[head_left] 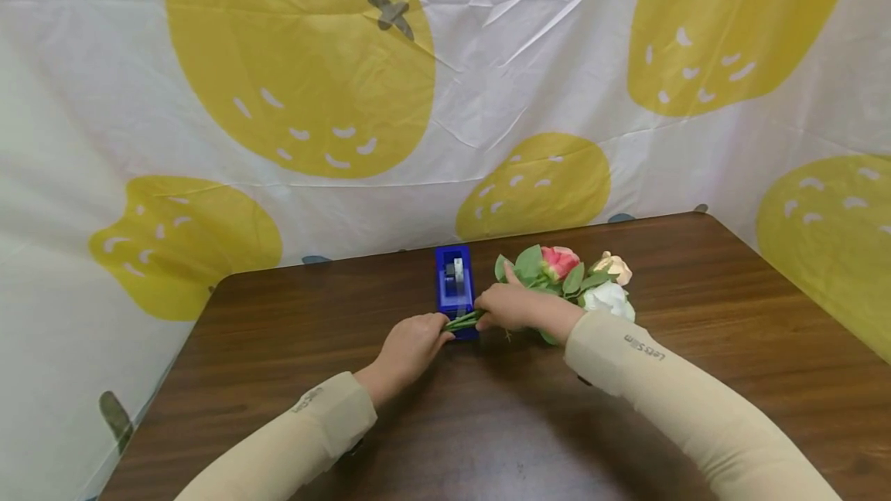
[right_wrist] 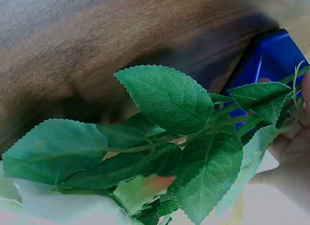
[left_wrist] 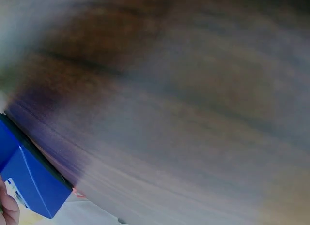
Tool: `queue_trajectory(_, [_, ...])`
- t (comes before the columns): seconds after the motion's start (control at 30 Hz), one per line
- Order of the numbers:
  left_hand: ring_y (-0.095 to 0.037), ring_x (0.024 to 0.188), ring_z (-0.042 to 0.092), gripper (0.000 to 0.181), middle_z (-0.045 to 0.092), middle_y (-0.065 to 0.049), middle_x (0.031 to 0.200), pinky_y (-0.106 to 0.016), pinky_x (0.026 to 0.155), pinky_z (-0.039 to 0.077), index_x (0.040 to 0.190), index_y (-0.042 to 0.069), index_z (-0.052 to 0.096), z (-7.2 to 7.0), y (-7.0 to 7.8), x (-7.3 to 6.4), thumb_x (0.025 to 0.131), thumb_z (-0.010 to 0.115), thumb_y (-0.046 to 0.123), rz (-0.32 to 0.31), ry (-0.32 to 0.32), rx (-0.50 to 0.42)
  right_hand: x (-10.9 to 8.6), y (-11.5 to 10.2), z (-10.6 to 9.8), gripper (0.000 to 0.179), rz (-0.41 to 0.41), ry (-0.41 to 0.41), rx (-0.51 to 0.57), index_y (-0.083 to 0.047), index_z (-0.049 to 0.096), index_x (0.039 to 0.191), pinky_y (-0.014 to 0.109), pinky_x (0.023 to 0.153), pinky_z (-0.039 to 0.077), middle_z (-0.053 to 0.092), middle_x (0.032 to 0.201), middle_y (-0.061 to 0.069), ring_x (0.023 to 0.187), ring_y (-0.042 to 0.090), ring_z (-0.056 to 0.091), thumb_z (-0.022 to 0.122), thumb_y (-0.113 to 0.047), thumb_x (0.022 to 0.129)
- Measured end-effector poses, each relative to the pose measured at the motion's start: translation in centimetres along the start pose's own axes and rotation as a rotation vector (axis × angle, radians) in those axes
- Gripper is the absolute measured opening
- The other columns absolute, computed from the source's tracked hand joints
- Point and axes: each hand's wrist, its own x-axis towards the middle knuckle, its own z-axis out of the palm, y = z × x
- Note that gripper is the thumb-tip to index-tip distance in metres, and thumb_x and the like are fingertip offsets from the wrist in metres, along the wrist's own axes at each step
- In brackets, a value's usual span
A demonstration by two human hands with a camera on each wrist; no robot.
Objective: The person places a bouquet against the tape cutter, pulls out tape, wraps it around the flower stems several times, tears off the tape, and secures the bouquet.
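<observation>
A bunch of flowers lies sideways between my hands, its green stems (head_left: 462, 322) crossing the near end of a blue tape dispenser (head_left: 442, 284). My left hand (head_left: 412, 346) pinches the stem ends. My right hand (head_left: 511, 306) grips the stems nearer the blooms. To the right spread a pink rose (head_left: 560, 261), a cream flower (head_left: 614, 267) and a white flower (head_left: 607, 299). A strip of clear tape runs from the roll (head_left: 459, 273) down to the stems. In the right wrist view, serrated green leaves (right_wrist: 164, 97) fill the middle, with the blue dispenser (right_wrist: 276, 60) behind.
The dark wooden table (head_left: 334, 292) reaches back to a white curtain (head_left: 529, 29) printed with yellow fruit. The dispenser stands near the table's back edge. Blurred tabletop (left_wrist: 169, 113) fills most of the left wrist view, with the dispenser's blue side (left_wrist: 36, 181) at lower left.
</observation>
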Motion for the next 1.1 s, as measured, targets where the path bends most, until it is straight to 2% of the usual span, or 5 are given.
queue_trajectory(0.33, [-0.018, 0.057, 0.055, 0.018, 0.06, -0.003, 0.068, -0.033, 0.053, 0.045, 0.081, 0.006, 0.055, -0.1, 0.2, -0.1, 0.081, 0.069, 0.017, -0.056, 0.001, -0.045, 0.1, 0.1, 0.6, 0.015, -0.027, 0.109, -0.005, -0.011, 0.066, 0.078, 0.061, 0.105, 0.007, 0.068, 0.078, -0.002, 0.085, 0.018, 0.064, 0.067, -0.026, 0.081])
queue_trajectory(0.6, [-0.009, 0.053, 0.047, 0.023, 0.062, -0.002, 0.067, -0.023, 0.05, 0.04, 0.084, 0.004, 0.065, -0.7, -0.1, 1.1, 0.086, 0.063, 0.027, -0.481, -0.255, -0.524, -0.3, 0.0, 0.7, 0.015, -0.05, 0.157, -0.068, -0.009, 0.067, 0.078, 0.063, 0.103, 0.012, 0.069, 0.08, 0.002, 0.084, 0.021, 0.065, 0.068, -0.023, 0.079])
queue_trajectory(0.73, [-0.011, 0.043, 0.046, 0.038, 0.061, -0.004, 0.06, -0.024, 0.045, 0.039, 0.081, -0.001, 0.065, -1.2, -0.5, 1.6, 0.095, 0.049, 0.03, -0.609, -0.33, -0.681, -0.2, 0.0, 0.9, 0.015, -0.055, 0.176, -0.119, -0.011, 0.066, 0.074, 0.064, 0.102, 0.014, 0.069, 0.077, 0.001, 0.081, 0.022, 0.064, 0.068, -0.024, 0.079])
queue_trajectory(0.97, [-0.01, 0.043, 0.043, 0.044, 0.059, 0.001, 0.059, -0.023, 0.046, 0.038, 0.091, -0.009, 0.063, -1.4, -1.2, 1.8, 0.099, 0.039, 0.027, -0.61, -0.528, -0.867, -0.1, 0.0, 1.3, 0.018, -0.051, 0.228, -0.26, -0.013, 0.067, 0.075, 0.061, 0.102, 0.018, 0.069, 0.076, -0.001, 0.08, 0.023, 0.061, 0.067, -0.031, 0.077])
queue_trajectory(1.1, [-0.007, 0.044, 0.04, 0.041, 0.052, 0.005, 0.058, -0.021, 0.046, 0.034, 0.092, -0.011, 0.062, -1.1, -1.5, 1.8, 0.098, 0.042, 0.025, -0.586, -0.53, -0.921, -0.2, -0.1, 1.4, 0.019, -0.071, 0.285, -0.32, -0.013, 0.066, 0.073, 0.061, 0.101, 0.021, 0.068, 0.074, -0.001, 0.078, 0.023, 0.059, 0.07, -0.032, 0.074])
